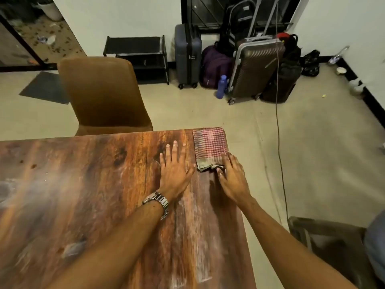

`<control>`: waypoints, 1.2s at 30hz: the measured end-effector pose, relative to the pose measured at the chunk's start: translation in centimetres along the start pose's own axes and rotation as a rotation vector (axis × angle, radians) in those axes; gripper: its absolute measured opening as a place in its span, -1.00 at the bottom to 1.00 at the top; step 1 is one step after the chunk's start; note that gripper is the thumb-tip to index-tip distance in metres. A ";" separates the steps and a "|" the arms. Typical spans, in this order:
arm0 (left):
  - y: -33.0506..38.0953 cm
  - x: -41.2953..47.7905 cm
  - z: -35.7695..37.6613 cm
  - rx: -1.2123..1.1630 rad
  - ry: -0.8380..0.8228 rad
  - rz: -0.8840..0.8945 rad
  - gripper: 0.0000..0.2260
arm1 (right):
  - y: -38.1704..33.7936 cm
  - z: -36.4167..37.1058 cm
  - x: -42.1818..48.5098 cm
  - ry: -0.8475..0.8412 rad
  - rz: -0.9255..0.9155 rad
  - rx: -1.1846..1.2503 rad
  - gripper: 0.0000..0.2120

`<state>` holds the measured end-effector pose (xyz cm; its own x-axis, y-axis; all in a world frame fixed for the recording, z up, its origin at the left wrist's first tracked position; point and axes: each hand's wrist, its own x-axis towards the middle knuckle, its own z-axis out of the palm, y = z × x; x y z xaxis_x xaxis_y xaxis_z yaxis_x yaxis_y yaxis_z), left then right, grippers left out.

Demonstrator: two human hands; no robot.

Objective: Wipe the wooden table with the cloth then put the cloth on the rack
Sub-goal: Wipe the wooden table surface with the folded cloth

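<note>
Wooden table (83, 195): folded red-checked cloth (210, 148) lying at its far right corner, beyond the fingertips of both hands. Left hand (175, 170): flat on the wood, fingers spread, just left of the cloth, apart from it. Right hand (232, 176): fingers curled over the cloth's near edge, touching it; black rack (137, 57) well beyond, against the wall.

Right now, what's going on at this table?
A person is at the wooden table. A folded red-checked cloth lies at its far right corner. The right hand has its fingers on the cloth's near edge, about to take it; the left hand lies flat on the wood beside it. The black rack stands by the far wall.
</note>
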<state>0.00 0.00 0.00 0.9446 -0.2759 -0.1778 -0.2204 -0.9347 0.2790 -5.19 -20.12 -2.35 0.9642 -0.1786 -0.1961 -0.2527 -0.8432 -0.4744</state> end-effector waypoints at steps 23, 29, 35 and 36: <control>8.3 12.8 9.4 0.035 0.032 0.074 -0.46 | 4.2 7.1 -1.4 0.189 0.056 0.133 -0.44; 0.2 6.1 7.8 -0.033 0.068 0.012 -0.50 | 4.0 7.3 -0.9 0.210 0.018 -0.020 -0.47; -9.9 -4.6 5.2 -0.345 0.313 -0.148 -0.54 | 3.5 7.0 -1.3 0.190 0.009 -0.080 -0.46; -10.4 -6.2 3.8 -0.512 0.375 -0.196 -0.59 | 3.7 6.9 -1.3 0.187 0.001 -0.088 -0.45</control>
<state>-4.49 10.53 -5.42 0.9965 0.0720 0.0435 0.0205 -0.7094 0.7045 -7.95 -19.52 -9.74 0.9642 -0.2636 -0.0302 -0.2537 -0.8826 -0.3957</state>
